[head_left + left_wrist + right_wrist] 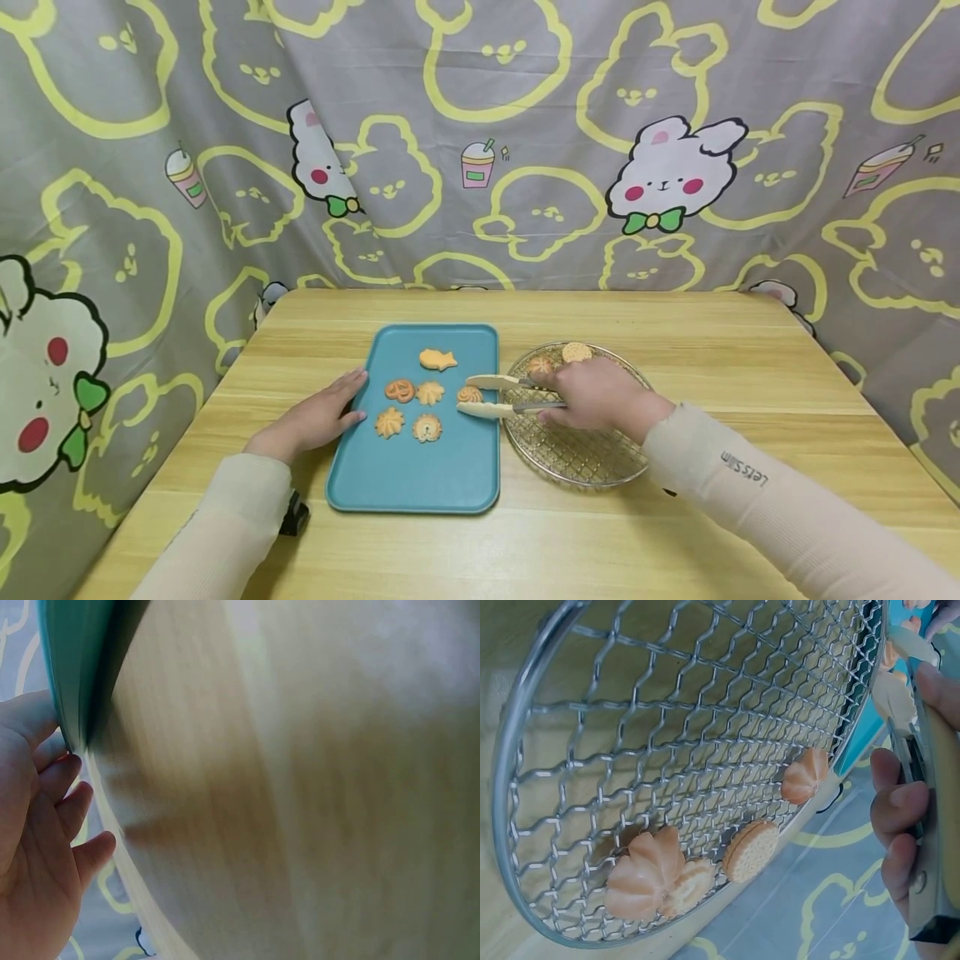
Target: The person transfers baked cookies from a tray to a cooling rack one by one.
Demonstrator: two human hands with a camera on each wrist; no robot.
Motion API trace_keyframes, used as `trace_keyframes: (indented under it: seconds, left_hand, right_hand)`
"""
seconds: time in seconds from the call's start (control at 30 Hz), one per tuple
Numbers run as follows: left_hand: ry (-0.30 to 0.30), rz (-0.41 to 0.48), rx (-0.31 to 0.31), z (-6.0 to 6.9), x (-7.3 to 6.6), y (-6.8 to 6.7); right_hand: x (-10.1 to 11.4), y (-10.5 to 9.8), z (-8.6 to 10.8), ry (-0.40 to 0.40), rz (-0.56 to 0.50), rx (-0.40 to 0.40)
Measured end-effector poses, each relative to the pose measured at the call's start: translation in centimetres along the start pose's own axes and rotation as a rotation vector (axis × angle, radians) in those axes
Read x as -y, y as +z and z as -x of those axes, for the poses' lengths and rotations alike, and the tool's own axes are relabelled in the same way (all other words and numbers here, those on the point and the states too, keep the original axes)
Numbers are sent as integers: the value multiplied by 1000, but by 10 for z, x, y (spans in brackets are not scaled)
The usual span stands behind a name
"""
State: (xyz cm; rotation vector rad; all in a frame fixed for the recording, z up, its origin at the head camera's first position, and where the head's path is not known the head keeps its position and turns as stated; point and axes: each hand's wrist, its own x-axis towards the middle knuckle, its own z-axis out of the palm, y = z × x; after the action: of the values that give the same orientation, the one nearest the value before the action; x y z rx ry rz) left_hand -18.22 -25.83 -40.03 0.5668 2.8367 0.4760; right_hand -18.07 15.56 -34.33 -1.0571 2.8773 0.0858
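In the head view my right hand [596, 393] grips metal tongs [528, 407] with cream tips. The tips lie on either side of a round swirled cookie [470, 395] at the right side of the blue tray [416, 487]. My left hand [315, 418] rests against the tray's left edge, its fingers extended; the left wrist view shows this hand [45, 817] beside the tray rim [75, 667]. Other cookies on the tray include a fish-shaped one [437, 359] and a pretzel-shaped one [400, 391].
A round wire rack [581, 467] stands right of the tray. The right wrist view shows several cookies on it, among them a flower-shaped one [645, 876] and a round sandwich one [751, 850]. A patterned curtain [540, 125] hangs behind the wooden table [420, 558].
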Motion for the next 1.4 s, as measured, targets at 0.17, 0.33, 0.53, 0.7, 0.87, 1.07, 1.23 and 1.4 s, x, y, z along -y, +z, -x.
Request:
trace_keyframes:
  seconds: [0.17, 0.33, 0.53, 0.7, 0.87, 1.07, 1.23, 1.4]
  left_hand:
    - [6, 1, -4, 1, -1, 0]
    - [11, 0, -10, 1, -1, 1]
    - [8, 6, -9, 1, 0, 2]
    - [7, 4, -8, 0, 1, 3]
    - [2, -1, -10, 0, 1, 2]
    - [8, 5, -16, 1, -1, 1]
    - [13, -1, -23, 1, -1, 1]
    - [9, -2, -20, 1, -1, 1]
  right_hand:
    - [1, 4, 3, -12, -8, -26]
    - [1, 8, 5, -9, -27, -68]
    - [0, 7, 9, 5, -77, -106]
    - [-3, 5, 13, 5, -97, -176]
    - [-9, 5, 18, -6, -91, -249]
    - [-15, 5, 27, 5, -79, -302]
    - [-22, 8, 36, 12, -76, -332]
    - [-30, 12, 46, 41, -87, -334]
